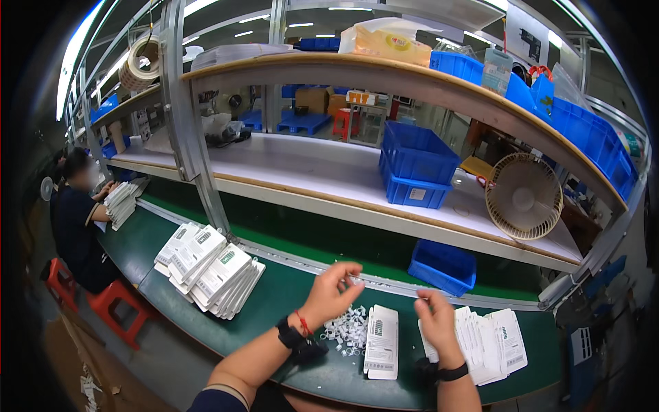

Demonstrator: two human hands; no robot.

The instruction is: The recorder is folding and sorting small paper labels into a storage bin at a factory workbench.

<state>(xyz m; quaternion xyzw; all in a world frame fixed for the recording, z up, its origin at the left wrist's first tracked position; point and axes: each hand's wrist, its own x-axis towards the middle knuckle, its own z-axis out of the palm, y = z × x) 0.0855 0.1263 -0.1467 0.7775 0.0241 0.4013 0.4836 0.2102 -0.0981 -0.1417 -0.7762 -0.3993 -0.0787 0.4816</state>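
Observation:
My left hand (334,294) is raised over the bench, thumb and fingertips drawn together; whatever is between them is too small to name. Beneath it lies a heap of small white plastic clips (347,331). A flat white printed box (382,342) lies by itself between my two hands. To its right, my right hand (438,321) hovers with fingers loosely apart, and I see nothing in it. Beside that hand, a fanned row of similar white boxes (504,347) partly hides behind the wrist. Farther left stands a tall, leaning stack of white boxes (223,275).
A blue bin (443,266) sits at the green bench's (295,264) back edge. Above it, shelves hold stacked blue bins (419,165) and a round fan (524,196). At far left, a person (79,220) handles boxes near red stools (117,309).

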